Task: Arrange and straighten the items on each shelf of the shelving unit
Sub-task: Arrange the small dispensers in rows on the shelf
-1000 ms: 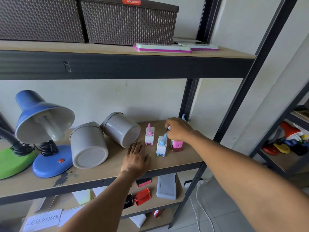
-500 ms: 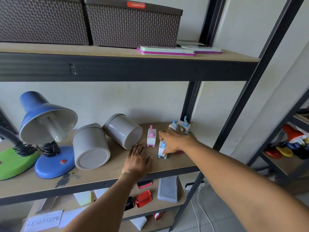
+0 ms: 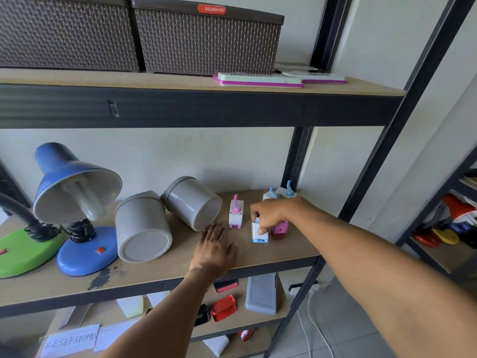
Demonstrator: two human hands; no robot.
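We see the right hand (image 3: 271, 215) curled over a small white-and-blue block (image 3: 259, 232) on the middle shelf (image 3: 284, 251), thumb pressed to its front face and fingers closed over its top, pinching it. The block stands upright on the shelf board. Just beside it, on the right and partly covered by the hand, stands a pink block (image 3: 280, 229). The left hand (image 3: 215, 248) lies flat on the shelf board, palm down, fingers straight and slightly spread, holding nothing; its fingertips reach close to the nearer grey pot.

A white-and-pink block (image 3: 235, 214) stands upright just behind the gap between the two hands. Two more white-and-blue blocks (image 3: 280, 193) stand at the back, near the black upright post (image 3: 296, 161).

To the left, two grey pots (image 3: 167, 218) lie on their sides, touching each other, bases toward us. Farther left stand a blue desk lamp (image 3: 74, 202) and a green lamp base (image 3: 25, 251).

On the upper shelf (image 3: 180, 107) we note two brown woven boxes (image 3: 134, 34) side by side and two flat white-and-pink strips (image 3: 260, 80). The lower shelf (image 3: 232, 326) carries a grey case (image 3: 261, 295), red items and a handwritten paper label (image 3: 69, 342).
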